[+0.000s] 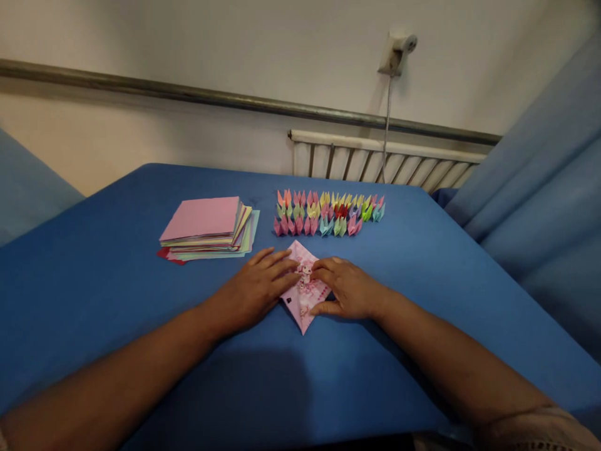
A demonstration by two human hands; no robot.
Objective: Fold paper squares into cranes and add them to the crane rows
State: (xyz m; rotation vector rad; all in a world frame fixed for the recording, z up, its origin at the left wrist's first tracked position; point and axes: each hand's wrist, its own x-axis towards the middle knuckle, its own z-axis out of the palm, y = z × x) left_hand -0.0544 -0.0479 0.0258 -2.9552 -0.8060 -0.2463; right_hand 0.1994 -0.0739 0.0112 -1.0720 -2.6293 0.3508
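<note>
A pink patterned sheet of origami paper lies on the blue table in front of me, one corner pointing towards me. Its left side is folded inward, showing a paler flap with a small dark mark. My left hand rests at the left edge, fingers stretched out over the flap; its thumb is hidden. On the right edge, my right hand grips the paper with bent fingers on top and the thumb lower down. Beyond the sheet stand several rows of small folded paper cranes in many colours.
A thick stack of coloured paper sits left of the cranes. The blue table reaches to a wall with a metal rail, a radiator and a plugged-in socket. Blue curtains hang at the right.
</note>
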